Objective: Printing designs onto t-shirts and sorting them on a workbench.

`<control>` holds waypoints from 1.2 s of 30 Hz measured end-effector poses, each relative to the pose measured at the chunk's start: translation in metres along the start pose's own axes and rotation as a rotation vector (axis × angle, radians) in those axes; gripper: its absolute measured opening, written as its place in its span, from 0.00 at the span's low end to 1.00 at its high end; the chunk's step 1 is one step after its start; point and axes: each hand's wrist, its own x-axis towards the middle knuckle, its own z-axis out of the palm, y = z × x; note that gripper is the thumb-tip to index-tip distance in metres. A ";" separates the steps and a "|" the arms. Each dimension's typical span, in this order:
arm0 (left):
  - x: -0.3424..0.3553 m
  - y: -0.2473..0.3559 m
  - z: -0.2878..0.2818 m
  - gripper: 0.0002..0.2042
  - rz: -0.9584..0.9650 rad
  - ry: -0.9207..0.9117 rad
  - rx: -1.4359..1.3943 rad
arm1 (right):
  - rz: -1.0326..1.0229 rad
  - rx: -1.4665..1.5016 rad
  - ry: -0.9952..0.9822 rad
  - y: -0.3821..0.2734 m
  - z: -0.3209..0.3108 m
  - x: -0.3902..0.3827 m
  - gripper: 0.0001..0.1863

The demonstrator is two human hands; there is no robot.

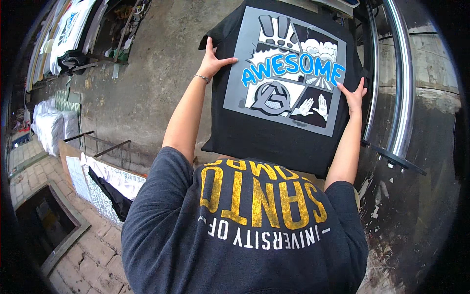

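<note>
1. The room: a grey concrete floor [132, 93] spreads on the left, giving way to brick paving [93, 250] lower down. Upper left, a rack [73, 34] bears piled cloth; below it, white plastic bundles [50, 130] sit by themselves.
2. Shiny steel bars [401, 73] run along the right, close beside the work.
3. The black T-shirt [271, 132] is spread out ahead of the person's chest, its long axis running away from the body and leaning slightly right at the far end. What bears it underneath is mostly hidden.
4. The print [289, 71], comic-style panels in grey and white with blue lettering, fills much of the cloth.
5. The left hand [214, 61] and right hand [353, 95] flank that print at about its mid-height, so the cloth lies between them and neither is clearly nearer. Each has thumb and forefinger spread wide, the thumb touching the grey border; the other fingers are partly hidden, so whether they pinch the edge I cannot tell.
6. A bracelet [201, 77] circles the left wrist.
</note>
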 end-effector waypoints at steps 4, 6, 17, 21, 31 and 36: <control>-0.001 0.004 -0.003 0.67 0.055 -0.008 0.043 | 0.006 -0.027 -0.011 0.001 0.002 0.000 0.68; 0.000 0.003 -0.003 0.66 0.040 -0.010 0.069 | 0.014 -0.037 -0.017 0.001 0.003 -0.001 0.68; 0.006 -0.008 -0.003 0.66 0.061 -0.025 0.076 | 0.047 -0.023 -0.044 0.002 0.003 -0.001 0.68; 0.006 -0.006 0.005 0.69 0.043 0.006 0.160 | 0.035 -0.024 -0.037 0.001 0.003 -0.001 0.68; 0.010 0.000 0.018 0.70 0.050 0.013 0.313 | 0.049 -0.053 -0.045 -0.003 0.002 -0.003 0.68; 0.019 -0.001 0.016 0.68 -0.051 0.007 0.236 | 0.043 -0.074 -0.040 -0.001 0.003 -0.002 0.68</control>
